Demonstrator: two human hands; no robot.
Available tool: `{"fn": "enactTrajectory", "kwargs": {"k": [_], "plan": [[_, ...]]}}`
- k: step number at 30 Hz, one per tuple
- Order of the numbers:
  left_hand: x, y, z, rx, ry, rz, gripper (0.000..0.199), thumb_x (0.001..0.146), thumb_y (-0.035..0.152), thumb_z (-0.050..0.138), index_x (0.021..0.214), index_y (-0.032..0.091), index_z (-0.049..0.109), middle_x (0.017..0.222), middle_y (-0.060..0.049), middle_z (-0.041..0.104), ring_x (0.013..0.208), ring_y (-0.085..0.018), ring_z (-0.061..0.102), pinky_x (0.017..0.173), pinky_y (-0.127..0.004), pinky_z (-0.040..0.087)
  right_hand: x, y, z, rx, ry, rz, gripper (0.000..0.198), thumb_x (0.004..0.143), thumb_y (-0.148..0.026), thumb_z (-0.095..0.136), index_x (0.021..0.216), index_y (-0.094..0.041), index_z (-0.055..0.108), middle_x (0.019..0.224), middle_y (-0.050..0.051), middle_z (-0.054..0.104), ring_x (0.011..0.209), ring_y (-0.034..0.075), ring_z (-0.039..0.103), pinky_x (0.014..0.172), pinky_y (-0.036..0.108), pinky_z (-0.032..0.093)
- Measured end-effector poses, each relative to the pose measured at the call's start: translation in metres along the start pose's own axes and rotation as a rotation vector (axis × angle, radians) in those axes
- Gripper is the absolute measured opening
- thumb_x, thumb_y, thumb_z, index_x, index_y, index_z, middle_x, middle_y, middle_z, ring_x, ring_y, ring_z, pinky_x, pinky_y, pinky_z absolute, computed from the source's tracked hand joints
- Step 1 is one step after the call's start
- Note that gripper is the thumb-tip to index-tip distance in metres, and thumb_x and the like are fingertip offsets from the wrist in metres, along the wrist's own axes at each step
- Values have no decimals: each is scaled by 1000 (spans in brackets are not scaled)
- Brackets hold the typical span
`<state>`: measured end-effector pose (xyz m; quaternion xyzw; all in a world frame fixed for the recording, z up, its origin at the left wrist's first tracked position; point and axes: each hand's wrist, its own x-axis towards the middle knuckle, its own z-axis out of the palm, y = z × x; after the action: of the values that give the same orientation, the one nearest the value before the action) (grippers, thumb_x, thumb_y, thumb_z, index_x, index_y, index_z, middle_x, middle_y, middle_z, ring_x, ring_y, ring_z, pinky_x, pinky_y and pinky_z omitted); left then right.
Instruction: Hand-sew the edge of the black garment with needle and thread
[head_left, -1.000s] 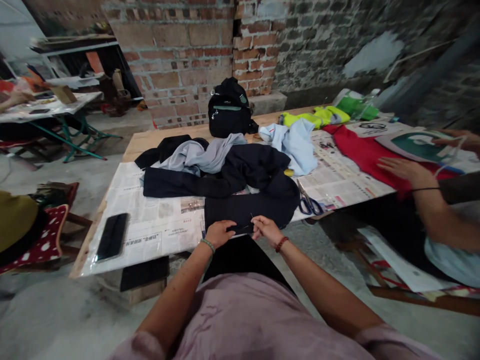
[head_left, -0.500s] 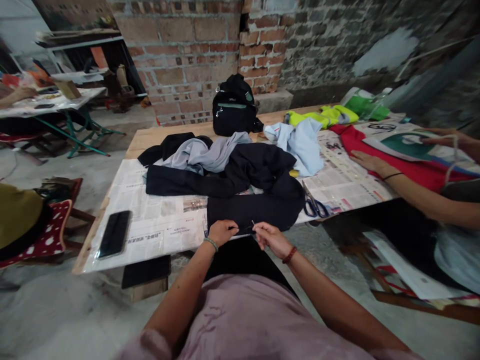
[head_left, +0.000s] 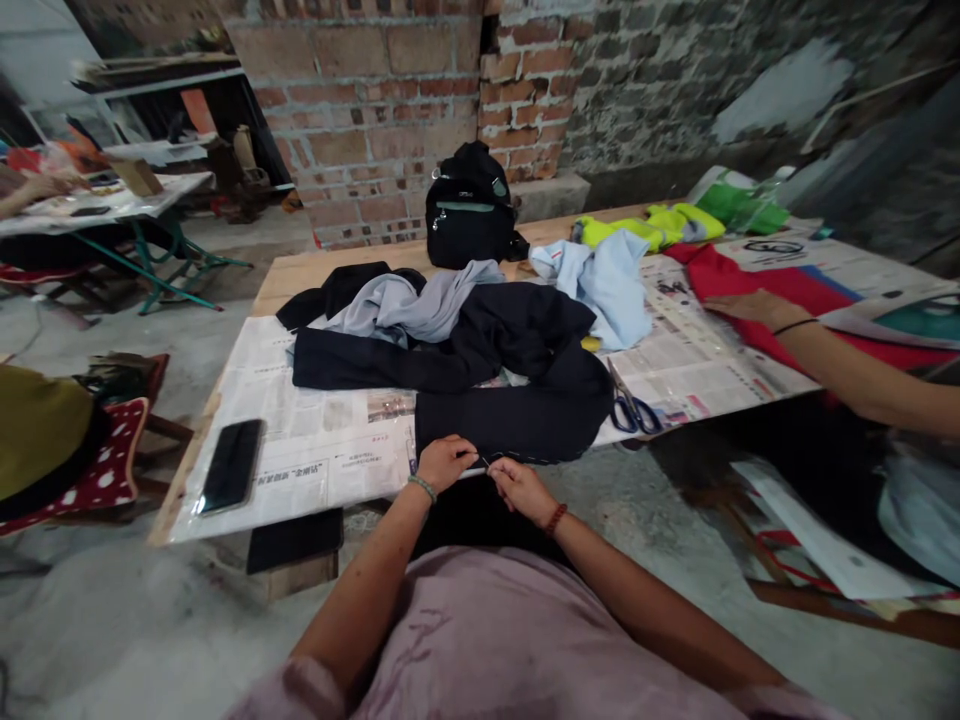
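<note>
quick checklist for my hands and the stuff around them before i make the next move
1. Left hand on the near edge of the dark cloth: ok.
2. Right hand close beside it, fingers pinched: ok; what they pinch: cannot tell, too small.
3. Dark cloth lying flat throughout: not ok; the near strip is flat, the part behind it bunched.
4. Scissors away from both hands: ok, beside the cloth's right end.
5. Iron away from the dark cloth: ok, at far right.

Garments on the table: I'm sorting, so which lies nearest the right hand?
The dark navy garment in front: it alone has an edge by the right hand.
</note>
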<state>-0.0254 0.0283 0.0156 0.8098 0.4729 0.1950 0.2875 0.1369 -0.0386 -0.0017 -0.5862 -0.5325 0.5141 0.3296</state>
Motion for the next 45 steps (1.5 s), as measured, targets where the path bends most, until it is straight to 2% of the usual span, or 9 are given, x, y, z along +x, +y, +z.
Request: {"fn": "enactTrajectory", "kwargs": {"k": [12, 21, 27, 33, 45], "plan": [[-1, -3, 4, -76, 58, 11, 12, 73, 25, 55, 78, 24, 66, 79, 3, 63, 73, -9, 57, 69, -19, 41, 4, 1, 7, -21, 41, -16, 19, 77, -34, 38, 72, -19, 49, 46, -8, 41, 31, 5, 37, 32, 16, 27], [-2, -2, 4, -66, 72, 19, 13, 74, 26, 54, 76, 23, 66, 76, 3, 63, 71, -9, 56, 66, -18, 40, 5, 5, 9, -25, 56, -17, 19, 77, -35, 37, 72, -19, 48, 47, -7, 42, 32, 6, 37, 33, 16, 28], [-3, -2, 5, -57, 69, 18, 13, 74, 25, 54, 75, 23, 66, 76, 3, 63, 70, -9, 57, 66, -18, 40, 9, 8, 21, -122, 173, -75, 19, 78, -31, 36, 68, -20, 48, 47, -5, 46, 40, 8, 40, 41, 18, 30], [-5, -4, 6, -102, 117, 15, 12, 73, 22, 55, 72, 20, 66, 74, 1, 63, 70, -9, 57, 67, -19, 41, 11, 4, 37, -124, 291, -125, 21, 79, -32, 34, 66, -19, 46, 51, -4, 45, 49, 10, 42, 50, 20, 33], [-8, -7, 4, -177, 76, 108, 12, 73, 19, 55, 72, 19, 66, 73, 0, 63, 69, -9, 57, 67, -19, 43, 17, -4, 40, -133, 318, -78, 21, 77, -33, 34, 64, -20, 44, 53, -3, 42, 52, 11, 38, 50, 20, 32]]}}
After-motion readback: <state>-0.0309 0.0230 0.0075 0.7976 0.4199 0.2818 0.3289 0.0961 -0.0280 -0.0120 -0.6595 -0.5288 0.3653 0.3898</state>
